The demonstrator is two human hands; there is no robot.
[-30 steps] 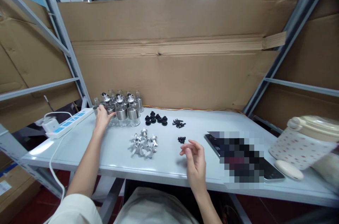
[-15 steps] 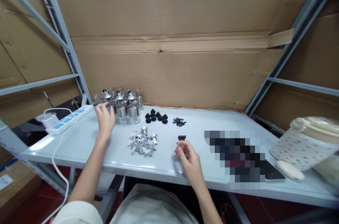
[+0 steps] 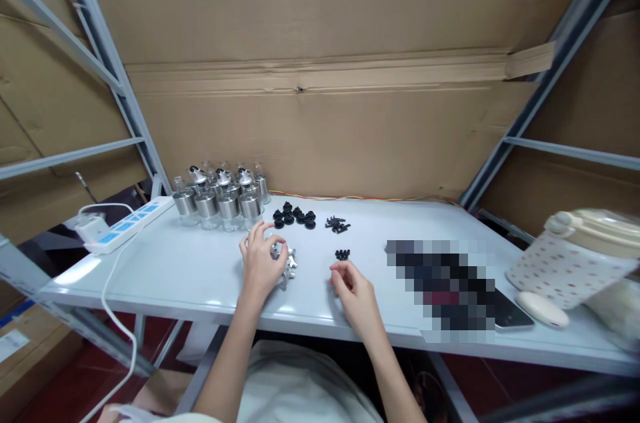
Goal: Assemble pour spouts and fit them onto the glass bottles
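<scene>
My left hand (image 3: 263,257) hovers over the pile of small silver metal parts (image 3: 291,261), covering much of it. Its thumb and fingers are curved and apart. My right hand (image 3: 356,291) rests low over the white table, with thumb and forefinger pinched together. Whatever may be between those fingertips is hidden. Just beyond them lies a small cluster of tiny black pieces (image 3: 343,254). Black round stoppers (image 3: 310,219) and thin black pieces (image 3: 338,224) lie farther back. Glass bottles with metal sleeves (image 3: 230,206) stand at the back left, several with silver tops.
A power strip (image 3: 131,224) with a white cable lies at the left edge of the table (image 3: 165,283). At the right are a blurred-out dark patch, a phone (image 3: 513,311), a white oval object (image 3: 543,309) and a dotted container (image 3: 555,269). Cardboard (image 3: 325,136) walls the back.
My left hand has moved right and nearer, from the bottles to the silver pile. My right hand stays in nearly the same place. The view has shifted slightly.
</scene>
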